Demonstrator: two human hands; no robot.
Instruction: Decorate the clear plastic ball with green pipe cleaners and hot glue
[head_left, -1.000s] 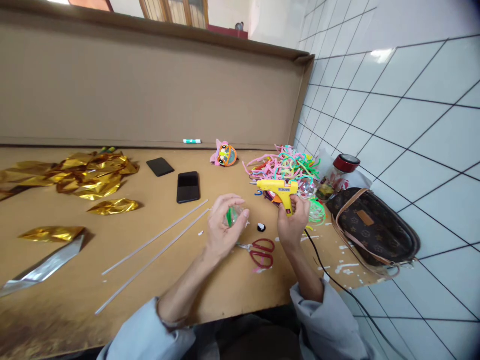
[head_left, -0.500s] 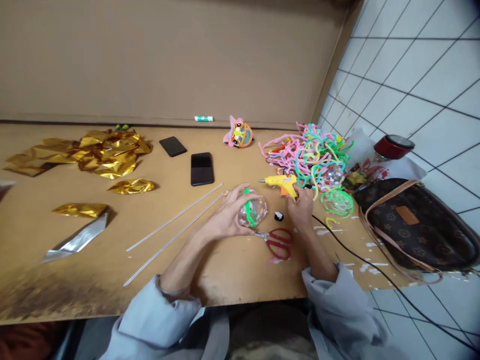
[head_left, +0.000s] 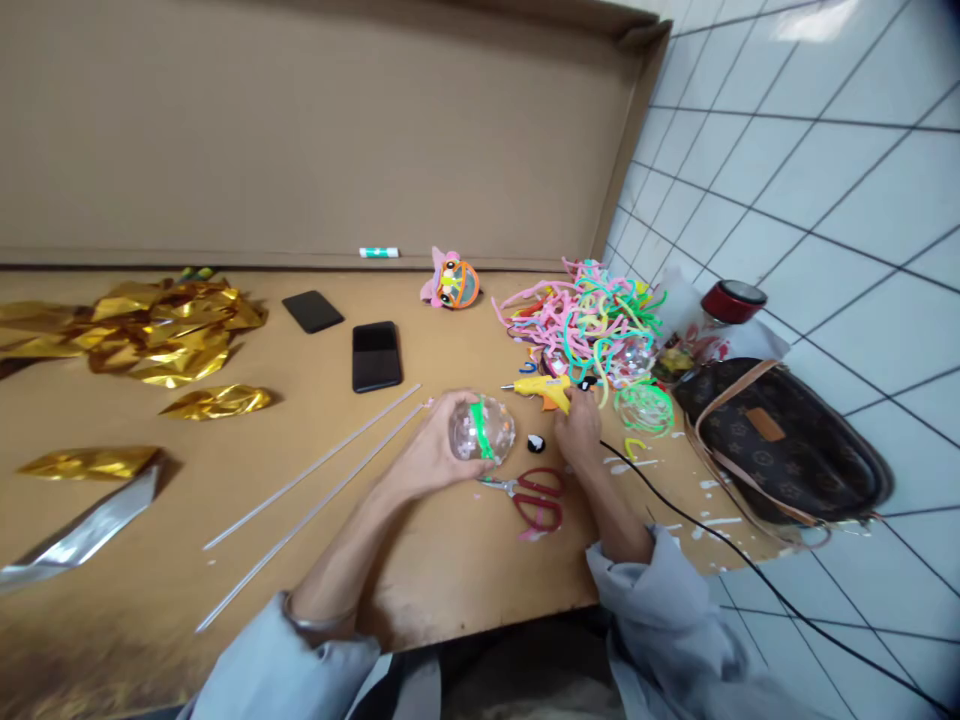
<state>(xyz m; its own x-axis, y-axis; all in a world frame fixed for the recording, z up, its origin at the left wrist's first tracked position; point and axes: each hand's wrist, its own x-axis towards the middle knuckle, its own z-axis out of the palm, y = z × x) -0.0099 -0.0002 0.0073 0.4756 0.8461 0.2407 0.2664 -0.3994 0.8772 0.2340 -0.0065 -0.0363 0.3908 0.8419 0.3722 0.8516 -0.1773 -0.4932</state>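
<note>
My left hand (head_left: 435,448) is wrapped round a clear plastic ball (head_left: 499,430) with a bright green strip across it. In my right hand (head_left: 579,428) is the handle of a yellow glue gun (head_left: 541,388), its nozzle pointing left, just beyond the ball. A black cord runs from behind that hand toward the lower right. Between the two hands lies a small black-and-white piece (head_left: 535,443). Scissors with red handles (head_left: 541,500) rest just below the ball, blades toward my left hand.
Multicoloured pipe cleaners (head_left: 585,315) are heaped at the back right, beside a brown handbag (head_left: 787,430) and a red-lidded jar (head_left: 733,300). Two phones, one being (head_left: 377,355), a decorated ball (head_left: 454,282), thin clear sticks (head_left: 315,508) and gold foil (head_left: 172,330) lie further left.
The view has shifted, so the table's things appear further left. My left hand has turned the ball slightly, tilting its green strip the other way. My right hand still holds the glue gun.
</note>
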